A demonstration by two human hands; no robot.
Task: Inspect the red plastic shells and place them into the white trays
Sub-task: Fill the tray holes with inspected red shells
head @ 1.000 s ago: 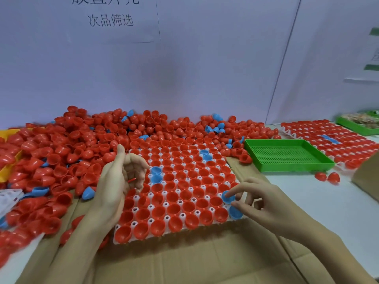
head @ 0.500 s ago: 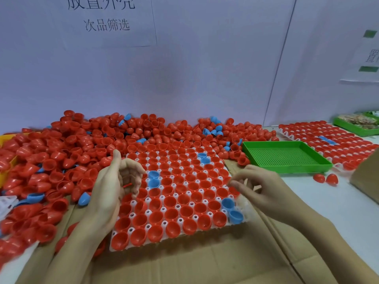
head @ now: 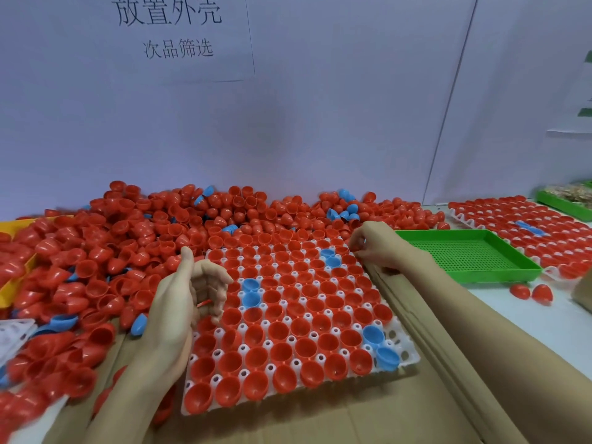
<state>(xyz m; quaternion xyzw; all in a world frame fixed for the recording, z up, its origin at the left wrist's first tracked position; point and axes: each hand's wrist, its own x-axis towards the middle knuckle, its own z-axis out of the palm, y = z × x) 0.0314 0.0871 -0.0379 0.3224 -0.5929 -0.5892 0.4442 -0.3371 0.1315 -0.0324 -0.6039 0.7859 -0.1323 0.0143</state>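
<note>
The red shells (head: pixel 105 251) lie in a big heap on the counter (head: pixel 528 318), and many sit in the white tray (head: pixel 407 354) with a few blue shells (head: pixel 373 334). They look light, thin and hard, a bit slippery, so I think pinching one by its rim works best. The left hand (head: pixel 189 296) is cupped by the tray's left side with a small red bit inside; I cannot tell if it grips it. The right hand (head: pixel 374 248) has curled fingers at the tray's far corner; what it pinches is hidden. Cardboard (head: pixel 320 421) lies under the tray. A green tray (head: pixel 525 267) sits nearby, and a paper sign (head: pixel 173 33) hangs on the wall.
</note>
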